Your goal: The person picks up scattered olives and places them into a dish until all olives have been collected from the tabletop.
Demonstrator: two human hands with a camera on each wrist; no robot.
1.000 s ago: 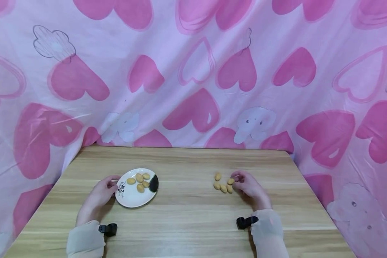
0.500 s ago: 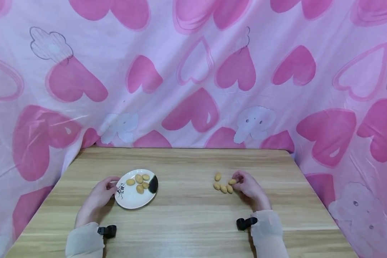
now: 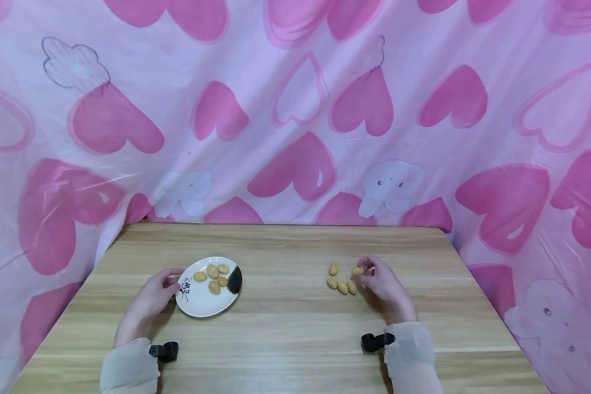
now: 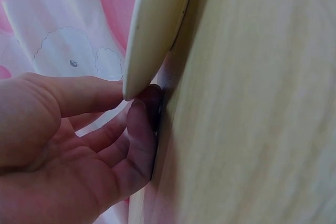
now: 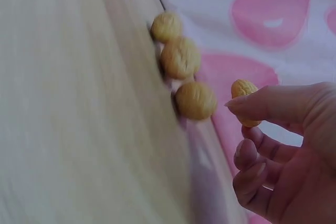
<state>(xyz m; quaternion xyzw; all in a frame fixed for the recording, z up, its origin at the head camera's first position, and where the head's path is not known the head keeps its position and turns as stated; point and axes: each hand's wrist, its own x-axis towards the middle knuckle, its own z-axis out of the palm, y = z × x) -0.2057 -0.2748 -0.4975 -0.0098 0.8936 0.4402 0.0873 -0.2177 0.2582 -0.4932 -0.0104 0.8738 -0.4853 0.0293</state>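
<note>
My left hand (image 3: 152, 295) pinches the left rim of a round white plate (image 3: 204, 305), thumb on top and fingertips under the edge in the left wrist view. Dark floral marks and a black patch decorate the plate, and several oval yellow-brown nuts (image 3: 214, 287) lie on it. On the right, my right hand (image 3: 384, 284) holds one wrinkled oval nut (image 5: 244, 88) between thumb and fingers, raised off the wood. Beside that hand, several similar nuts (image 5: 195, 100) lie on the table, three in a row and another nut (image 3: 334, 268) farther back.
The wooden table (image 3: 285, 328) spans the space between plate and loose nuts. A pink and white heart-patterned cloth (image 3: 295, 109) hangs behind and along both sides. Each wrist carries a small black camera (image 3: 164, 351).
My right hand has lifted its nut slightly up and away from the others on the table. The left hand stays at the plate's rim.
</note>
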